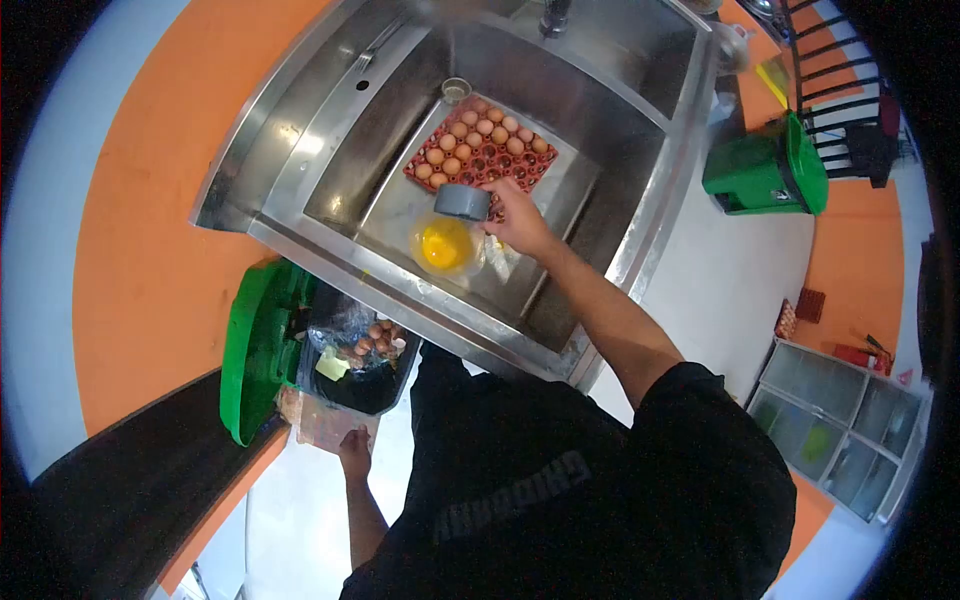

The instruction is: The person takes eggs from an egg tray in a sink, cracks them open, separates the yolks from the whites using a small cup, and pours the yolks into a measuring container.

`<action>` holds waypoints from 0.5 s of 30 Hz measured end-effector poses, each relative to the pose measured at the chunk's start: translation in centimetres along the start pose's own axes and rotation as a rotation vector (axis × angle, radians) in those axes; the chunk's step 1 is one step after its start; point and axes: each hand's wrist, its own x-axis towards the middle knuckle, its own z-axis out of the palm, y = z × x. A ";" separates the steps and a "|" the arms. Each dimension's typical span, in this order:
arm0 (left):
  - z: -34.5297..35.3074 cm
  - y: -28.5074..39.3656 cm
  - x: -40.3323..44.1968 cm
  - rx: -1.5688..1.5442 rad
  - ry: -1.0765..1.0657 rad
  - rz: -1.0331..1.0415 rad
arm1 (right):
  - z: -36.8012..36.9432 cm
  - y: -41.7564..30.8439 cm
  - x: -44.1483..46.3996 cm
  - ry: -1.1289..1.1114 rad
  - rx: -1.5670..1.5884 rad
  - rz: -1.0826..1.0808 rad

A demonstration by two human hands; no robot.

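Observation:
My right hand (515,215) is closed on the side of a small grey cup (462,203), above a clear bowl (420,258). Yellow beaten or broken egg (446,246) lies in that bowl, on the sink floor. Just beyond is a red egg tray (530,180), partly filled with several brown eggs (470,130); its nearer right cells look vacant. Down at the left, my left hand (355,452) has its fingers closed at the edge of a pale see-through container or sheet (325,422), beside an open bin; the exact grip is too small to tell.
The steel sink (340,185) has high walls and a raised front rim. A black bin (375,390) with a green lid (255,350) holds eggshells (378,340). A small round dish (456,90) is behind the tray. Another green bin (755,170) stands right, near a glass-fronted cabinet (835,420).

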 end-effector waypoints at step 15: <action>-0.1 0.7 -0.5 0.057 0.028 -0.165 | -2.4 4.1 -0.1 0.023 1.061 0.776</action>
